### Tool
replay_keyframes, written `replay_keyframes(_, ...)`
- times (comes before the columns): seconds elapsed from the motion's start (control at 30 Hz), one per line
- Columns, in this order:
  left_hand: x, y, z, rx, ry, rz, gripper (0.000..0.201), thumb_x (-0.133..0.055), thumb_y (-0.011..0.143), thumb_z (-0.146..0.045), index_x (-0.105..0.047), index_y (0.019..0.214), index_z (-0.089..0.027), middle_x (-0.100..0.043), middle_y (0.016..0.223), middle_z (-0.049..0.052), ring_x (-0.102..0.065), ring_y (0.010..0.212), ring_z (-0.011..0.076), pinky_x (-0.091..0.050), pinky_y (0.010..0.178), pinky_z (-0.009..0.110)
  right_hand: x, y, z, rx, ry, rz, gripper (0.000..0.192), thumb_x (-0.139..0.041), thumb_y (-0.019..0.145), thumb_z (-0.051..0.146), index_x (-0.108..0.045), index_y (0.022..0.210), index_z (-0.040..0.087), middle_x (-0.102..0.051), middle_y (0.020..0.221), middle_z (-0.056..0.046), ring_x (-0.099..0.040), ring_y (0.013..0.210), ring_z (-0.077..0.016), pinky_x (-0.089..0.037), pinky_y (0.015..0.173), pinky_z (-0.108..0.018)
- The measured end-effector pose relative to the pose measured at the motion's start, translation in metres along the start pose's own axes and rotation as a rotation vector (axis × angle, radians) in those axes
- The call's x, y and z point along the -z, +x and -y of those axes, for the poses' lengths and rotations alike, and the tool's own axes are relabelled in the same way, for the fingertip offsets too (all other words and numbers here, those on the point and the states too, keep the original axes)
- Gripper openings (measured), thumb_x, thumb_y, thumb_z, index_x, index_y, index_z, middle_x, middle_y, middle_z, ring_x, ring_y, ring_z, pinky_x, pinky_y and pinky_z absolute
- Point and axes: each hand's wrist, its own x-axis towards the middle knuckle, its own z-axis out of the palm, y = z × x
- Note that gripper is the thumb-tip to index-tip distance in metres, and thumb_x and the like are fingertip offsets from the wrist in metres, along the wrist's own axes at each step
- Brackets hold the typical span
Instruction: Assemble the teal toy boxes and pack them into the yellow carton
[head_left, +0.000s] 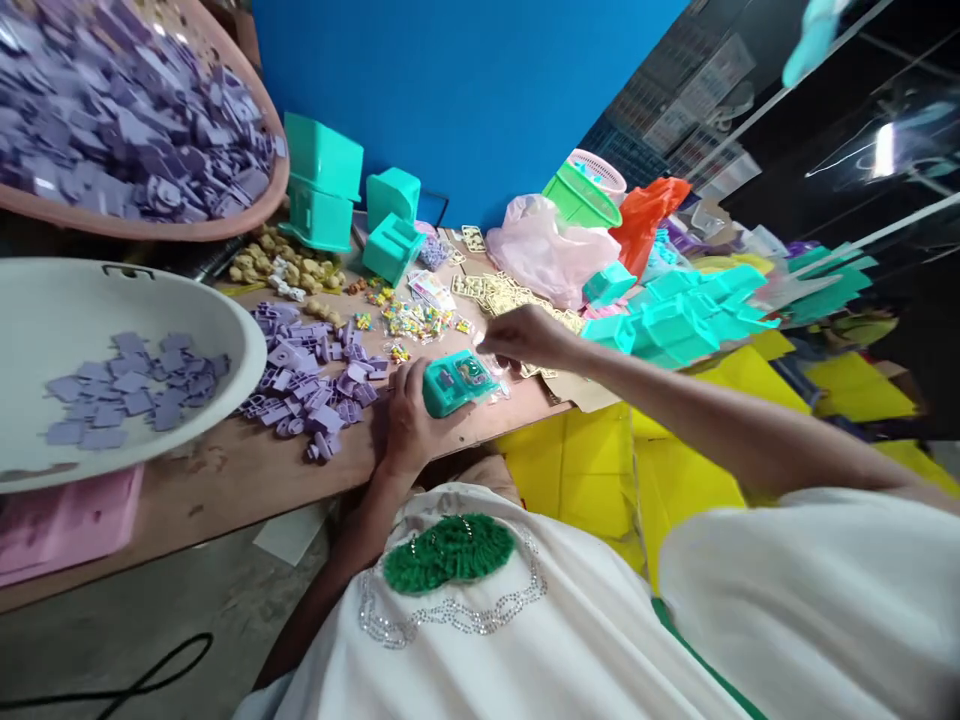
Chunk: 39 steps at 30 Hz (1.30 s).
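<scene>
My left hand [409,420] grips a small teal plastic toy case [456,381] lying open-side up at the near edge of the wooden table [247,470]. Inside the case sit small purple and coloured parts. My right hand [521,340] hovers just above and to the right of the case, fingers pinched together; whether a small piece sits between them is too small to tell. A loose pile of purple plastic parts [315,375] lies just left of my left hand. Small multicoloured pieces [416,320] are scattered just beyond the case.
A white bowl [225,330] with purple parts and a pink basin [225,225] full of them stand at the left. Teal toy bodies [322,180] stand at the back, more teal cases [675,320] pile at the right. Beige parts [289,265], cream frames [502,292], plastic bags [547,250], yellow sheets [600,470].
</scene>
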Motion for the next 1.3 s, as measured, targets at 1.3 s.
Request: replay_keyframes(1.3, -0.037, -0.011, -0.022, 0.087, 0.268, -0.109, 0.08, -0.084, 0.082, -0.057, -0.046, 0.135, -0.011, -0.068, 0.116, 0.021, -0.067, 0.108, 0.04, -0.052, 0.095, 0.05, -0.032, 0.027, 0.089, -0.22, -0.754, 0.571, 0.031, -0.05, 0.097, 0.004, -0.076, 0.105, -0.009, -0.072, 0.062, -0.013, -0.067, 0.051, -0.017, -0.04, 0.048, -0.023)
